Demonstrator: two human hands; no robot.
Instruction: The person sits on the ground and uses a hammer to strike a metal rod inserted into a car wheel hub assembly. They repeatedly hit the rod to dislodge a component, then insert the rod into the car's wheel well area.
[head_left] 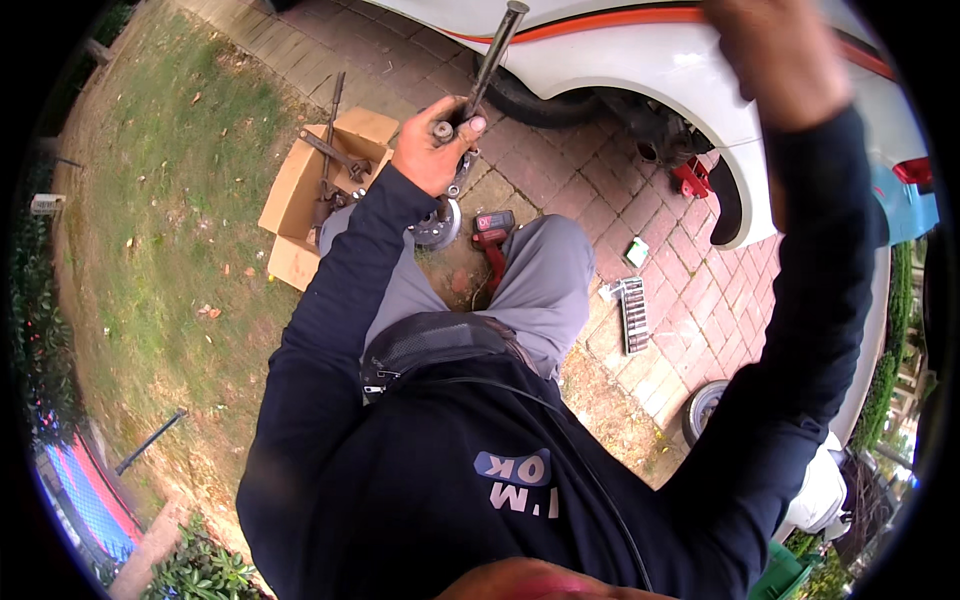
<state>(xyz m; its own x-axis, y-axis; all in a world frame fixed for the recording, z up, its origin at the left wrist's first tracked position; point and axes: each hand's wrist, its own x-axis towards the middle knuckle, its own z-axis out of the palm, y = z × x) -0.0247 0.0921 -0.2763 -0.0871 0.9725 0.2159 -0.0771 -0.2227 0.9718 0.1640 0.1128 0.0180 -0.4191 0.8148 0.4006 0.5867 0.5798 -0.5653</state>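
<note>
My left hand is closed around a grey metal bar that points up and away toward the car. A round metal end also shows among its fingers; I cannot tell whether it belongs to the bar. Just below this hand, a metal part with a round, studded disc sits on the ground, partly covered by my forearm. High at the right, my right hand is lifted in front of the white car. It is smeared by motion, with its fingers cut off or unclear. A red and black cordless power tool lies between my knees.
A cardboard box with rusty metal parts stands on the left, beside the grass. On the brick paving to the right lie a socket set and a small green-and-white packet. A red jack or stand is by the open wheel arch.
</note>
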